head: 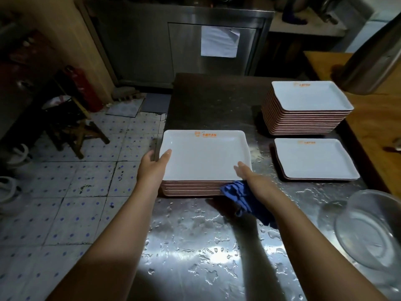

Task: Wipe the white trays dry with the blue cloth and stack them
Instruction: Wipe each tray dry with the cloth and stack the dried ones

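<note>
We see a shiny metal table (217,246) with water drops on it. Three piles of white trays sit on it: one near the left edge (195,187), a tall one at the back right (303,120), a low one in front of that (314,159). A clear bowl (368,231) sits at the right.

Both arms reach forward, left hand (154,165) and right hand (246,173) gripping, thumbs up.

White trays with orange logos sit in three stacks: a near-left stack (206,157), a tall far-right stack (308,98), a low right one (314,159). A crumpled blue cloth (245,196) hangs at the near-left stack's front edge.
</note>
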